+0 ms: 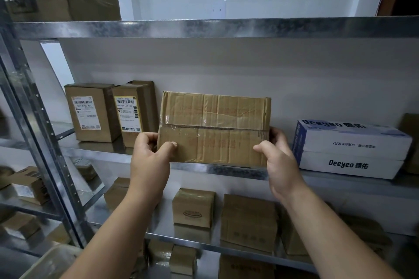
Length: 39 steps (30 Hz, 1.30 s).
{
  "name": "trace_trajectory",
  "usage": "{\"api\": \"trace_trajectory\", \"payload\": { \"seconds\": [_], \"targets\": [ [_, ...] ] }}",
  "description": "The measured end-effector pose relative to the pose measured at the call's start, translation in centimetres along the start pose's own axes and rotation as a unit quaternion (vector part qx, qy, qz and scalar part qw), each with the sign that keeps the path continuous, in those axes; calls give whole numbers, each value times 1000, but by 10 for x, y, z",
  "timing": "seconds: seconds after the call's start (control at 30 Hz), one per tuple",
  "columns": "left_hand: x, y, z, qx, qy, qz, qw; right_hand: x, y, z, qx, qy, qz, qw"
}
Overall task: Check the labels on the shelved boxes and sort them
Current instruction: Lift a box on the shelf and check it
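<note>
Gripping taped box (214, 128) w/ left hand (150, 154) + right hand (280, 156) at both ends, upright on shelf edge (226, 169), prob. hunting for label; none showing.

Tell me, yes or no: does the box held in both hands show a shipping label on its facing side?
No: the held box shows only clear tape and faded red print on that side.

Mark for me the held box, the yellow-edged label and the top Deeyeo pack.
held box (214, 129), head view, middle of its taped front face.
yellow-edged label (128, 113), head view, label's middle.
top Deeyeo pack (353, 142), head view, white front side.
</note>
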State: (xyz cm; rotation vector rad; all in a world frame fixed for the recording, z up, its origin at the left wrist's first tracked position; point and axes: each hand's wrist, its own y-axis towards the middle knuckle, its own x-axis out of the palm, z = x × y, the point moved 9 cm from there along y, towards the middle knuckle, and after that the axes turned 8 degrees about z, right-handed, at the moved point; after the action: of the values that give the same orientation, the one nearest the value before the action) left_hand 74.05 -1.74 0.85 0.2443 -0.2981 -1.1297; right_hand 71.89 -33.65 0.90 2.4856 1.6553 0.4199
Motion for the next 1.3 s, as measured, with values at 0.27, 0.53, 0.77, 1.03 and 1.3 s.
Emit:
{"api": "trace_trajectory", "payload": {
  "seconds": [0.27,0.53,0.77,1.03,1.3],
  "targets": [
    [3,-2,2,4,1,-10,1000,-1,-2,-2,-4,1,0,1000],
    [6,0,0,0,-6,-8,1000,-2,-2,-4,-17,13,-5,1000],
    [9,1,-5,-10,-22,-12,1000,-1,-3,-3,-18,24,1,1000],
    [10,2,-5,-2,-16,-14,1000,3,-6,-6,-6,62,8,998],
    [6,9,-10,30,39,11,999,8,-7,-12,-18,56,-10,998]
  ]
}}
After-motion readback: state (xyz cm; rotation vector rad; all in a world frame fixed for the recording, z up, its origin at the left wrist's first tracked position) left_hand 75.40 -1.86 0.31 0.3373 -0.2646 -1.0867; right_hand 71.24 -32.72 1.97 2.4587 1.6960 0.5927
